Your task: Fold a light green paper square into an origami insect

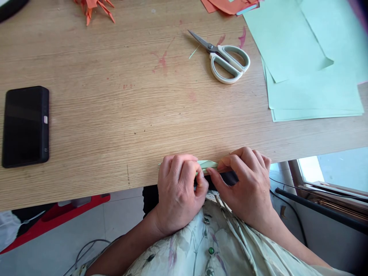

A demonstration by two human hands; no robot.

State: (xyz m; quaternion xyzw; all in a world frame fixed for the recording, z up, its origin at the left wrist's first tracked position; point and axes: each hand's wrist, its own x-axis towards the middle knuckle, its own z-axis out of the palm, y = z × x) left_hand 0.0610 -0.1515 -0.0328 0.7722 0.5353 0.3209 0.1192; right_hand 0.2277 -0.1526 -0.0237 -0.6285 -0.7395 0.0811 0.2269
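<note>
At the near edge of the wooden table (115,115) both of my hands pinch a small folded piece of pale green paper (207,165). My left hand (179,188) curls its fingers over the paper's left end. My right hand (244,184) presses thumb and fingers on its right end. Only a short strip of the paper shows between the two hands; the rest is hidden under my fingers.
White-handled scissors (227,61) lie shut further back. Pale green sheets (310,73) are stacked at the right. A black phone (25,126) lies at the left edge. Orange folded paper (94,9) and orange sheets (230,5) sit at the far edge.
</note>
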